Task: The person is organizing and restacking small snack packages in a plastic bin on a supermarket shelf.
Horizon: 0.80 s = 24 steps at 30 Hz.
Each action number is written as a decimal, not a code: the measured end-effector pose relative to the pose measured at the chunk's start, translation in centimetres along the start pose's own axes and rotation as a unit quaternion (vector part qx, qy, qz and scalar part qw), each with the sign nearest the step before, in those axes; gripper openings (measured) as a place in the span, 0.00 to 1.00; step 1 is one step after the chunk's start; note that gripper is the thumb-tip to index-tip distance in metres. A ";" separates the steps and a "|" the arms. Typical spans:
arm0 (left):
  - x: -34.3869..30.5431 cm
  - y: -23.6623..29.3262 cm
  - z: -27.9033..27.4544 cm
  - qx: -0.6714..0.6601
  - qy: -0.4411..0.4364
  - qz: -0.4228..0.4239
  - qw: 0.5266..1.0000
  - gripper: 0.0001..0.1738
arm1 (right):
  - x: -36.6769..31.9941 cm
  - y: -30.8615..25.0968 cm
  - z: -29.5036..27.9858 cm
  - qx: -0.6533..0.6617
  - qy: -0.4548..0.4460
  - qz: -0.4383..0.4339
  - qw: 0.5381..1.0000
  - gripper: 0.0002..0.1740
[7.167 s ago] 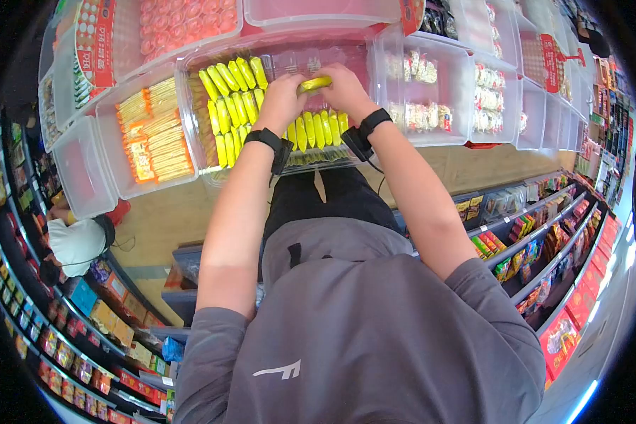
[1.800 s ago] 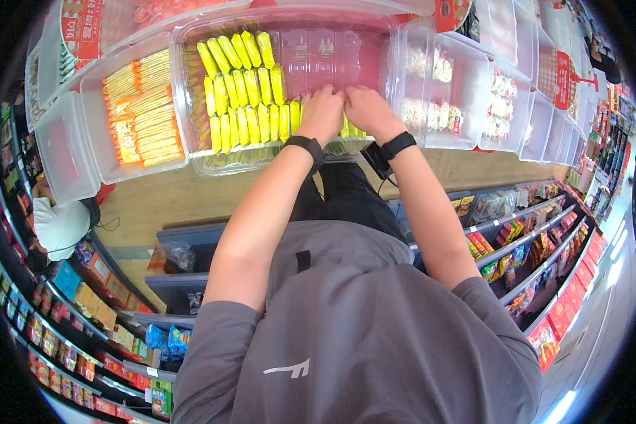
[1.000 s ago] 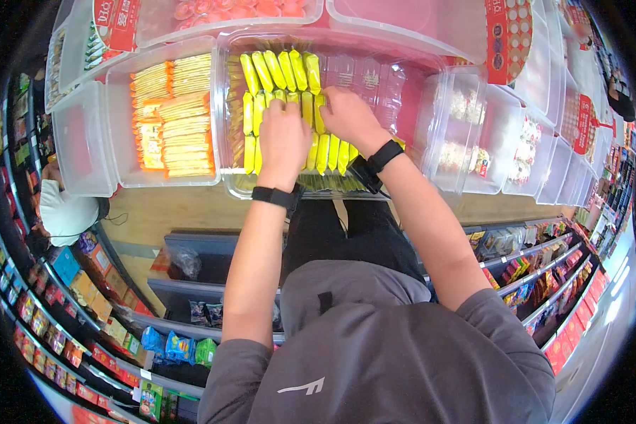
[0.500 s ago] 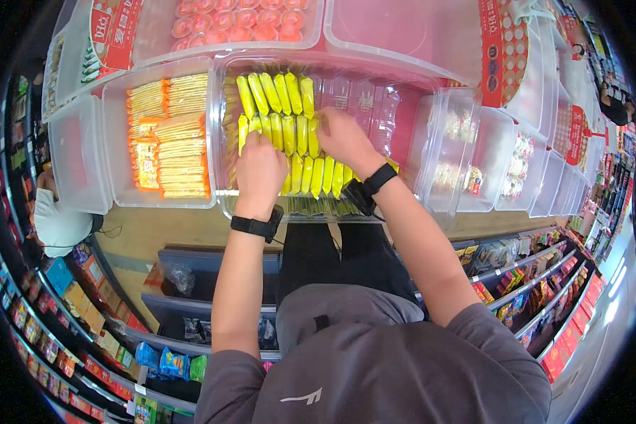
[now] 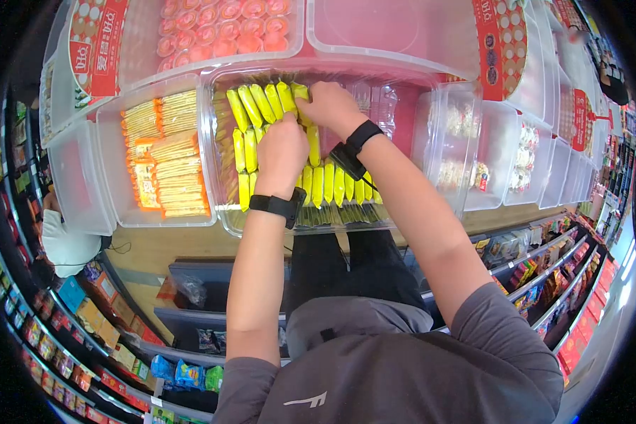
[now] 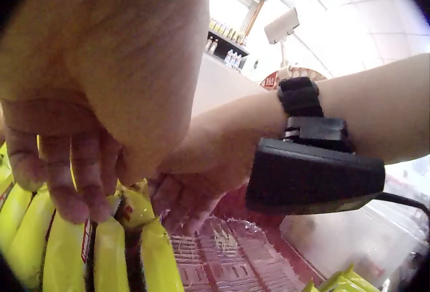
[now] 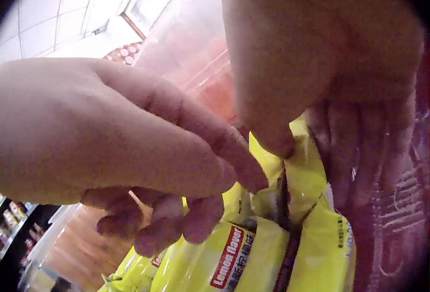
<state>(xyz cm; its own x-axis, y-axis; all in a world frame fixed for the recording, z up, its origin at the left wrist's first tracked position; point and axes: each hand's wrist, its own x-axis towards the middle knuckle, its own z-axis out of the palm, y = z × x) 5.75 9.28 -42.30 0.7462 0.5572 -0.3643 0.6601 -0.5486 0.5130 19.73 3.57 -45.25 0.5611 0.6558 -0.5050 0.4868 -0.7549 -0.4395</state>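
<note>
Yellow snack packets (image 5: 246, 107), marked "Lemon flavor" in the right wrist view, stand in rows in a clear plastic bin (image 5: 403, 219). My right hand (image 5: 332, 107) is at the right end of the back row. Its thumb lies on the end packet (image 7: 312, 171) while the fingers extend down the packet's outer side, so the packet sits between them. My left hand (image 5: 284, 152) reaches over the middle row, its fingertips touching packet tops in the back row. In the right wrist view its forefinger (image 7: 248, 171) rests on a packet, the other fingers loosely bent. Both palms hide some packets.
Left of the bin is a box of orange-wrapped sticks (image 5: 180, 152). Behind it stands a bin of pink cups (image 5: 222, 32). White-wrapped sweets (image 5: 459, 173) are in boxes to the right. A ribbed clear tray (image 5: 385, 106) shows inside the bin. A person in white (image 5: 67, 244) is at far left.
Both hands have gone from the front row to the middle row, then to the back row. A packet my right hand held earlier is out of it. The front row reaches further right.
</note>
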 end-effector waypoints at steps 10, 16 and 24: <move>0.3 1.4 0.8 0.004 0.051 0.029 0.998 0.13 | -1.7 0.4 -0.6 0.047 0.060 -0.012 0.997 0.23; 0.1 2.7 0.1 -0.001 0.051 0.035 0.998 0.16 | -4.6 0.2 -2.1 0.112 0.098 -0.021 0.989 0.23; -0.5 3.0 1.3 -0.013 0.067 0.040 0.997 0.15 | -6.3 2.7 0.0 0.339 0.119 -0.057 0.931 0.26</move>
<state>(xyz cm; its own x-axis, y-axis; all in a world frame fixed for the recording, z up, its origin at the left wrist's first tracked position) 7.50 6.53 -41.60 0.7775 0.5907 -0.2157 0.5947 -0.5791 0.5576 17.47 -2.59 -43.26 0.7036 0.6517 -0.2833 0.0623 -0.4537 -0.8890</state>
